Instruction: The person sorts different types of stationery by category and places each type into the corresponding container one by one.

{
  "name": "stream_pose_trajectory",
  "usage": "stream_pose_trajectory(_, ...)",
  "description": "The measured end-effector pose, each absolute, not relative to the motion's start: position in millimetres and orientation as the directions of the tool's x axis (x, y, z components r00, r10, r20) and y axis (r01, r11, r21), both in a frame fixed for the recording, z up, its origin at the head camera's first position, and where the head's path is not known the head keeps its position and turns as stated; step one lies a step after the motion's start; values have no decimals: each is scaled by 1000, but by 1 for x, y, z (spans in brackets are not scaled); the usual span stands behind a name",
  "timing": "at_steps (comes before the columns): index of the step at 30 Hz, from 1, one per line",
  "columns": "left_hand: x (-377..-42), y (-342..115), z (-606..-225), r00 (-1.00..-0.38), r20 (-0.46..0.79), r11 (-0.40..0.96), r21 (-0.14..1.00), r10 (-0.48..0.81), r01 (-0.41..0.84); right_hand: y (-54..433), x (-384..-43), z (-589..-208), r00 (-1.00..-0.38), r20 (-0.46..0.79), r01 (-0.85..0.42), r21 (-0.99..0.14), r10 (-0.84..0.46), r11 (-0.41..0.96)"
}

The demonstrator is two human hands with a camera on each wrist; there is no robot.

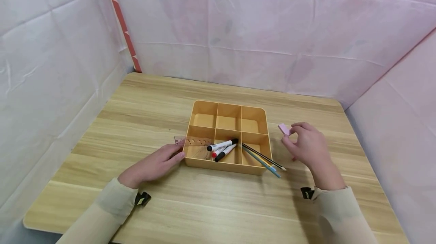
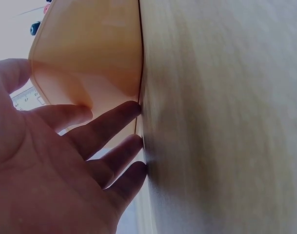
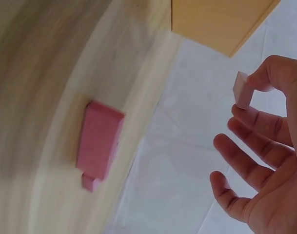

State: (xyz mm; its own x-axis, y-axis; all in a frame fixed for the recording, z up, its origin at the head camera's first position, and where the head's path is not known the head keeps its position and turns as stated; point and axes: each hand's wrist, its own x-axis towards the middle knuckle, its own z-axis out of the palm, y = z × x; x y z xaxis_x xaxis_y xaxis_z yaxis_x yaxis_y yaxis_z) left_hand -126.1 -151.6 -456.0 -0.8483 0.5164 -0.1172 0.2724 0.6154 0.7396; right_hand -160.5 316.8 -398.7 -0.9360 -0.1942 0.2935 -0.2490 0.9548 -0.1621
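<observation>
My right hand (image 1: 308, 143) pinches a small pink eraser-like block (image 1: 284, 129) between thumb and index finger, above the table right of a yellow-orange compartment box (image 1: 225, 166). The other fingers stay spread in the right wrist view. My left hand (image 1: 156, 164) rests against the box's near left corner, fingers loosely extended along its side and thumb at the rim. A clear ruler (image 1: 192, 141) lies across the near left compartment. Several markers (image 1: 226, 148) lean in the near middle compartment. Pencils (image 1: 262, 158) stick out of the near right one.
On the wooden table (image 1: 218, 206), a red block-like thing (image 3: 100, 139) with a small tab lies below my right hand, mostly hidden in the head view. The box's far compartments (image 1: 229, 117) show bare floors. Pale sheets (image 1: 259, 20) hang behind and beside the table.
</observation>
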Motion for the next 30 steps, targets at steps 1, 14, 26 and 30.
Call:
stream_pose_trajectory(1, -126, -152, -456, -847, -117, 615, 740, 518, 274, 314, -162, -399, -932, 301, -258, -164, -201, 952)
stream_pose_trajectory(14, -127, -151, -457, -845, -104, 607, 742, 524, 285, 292, -173, -398, -845, 433, -414, -155, -315, 897)
stream_pose_trajectory(26, -126, -152, -455, -857, -120, 626, 734, 502, 264, 274, -182, -398, -845, 358, -466, -131, -397, 875)
stream_pose_trajectory(30, -127, -152, -456, -851, -115, 620, 735, 512, 273, 269, -184, -398, -865, 311, -452, -142, -394, 881)
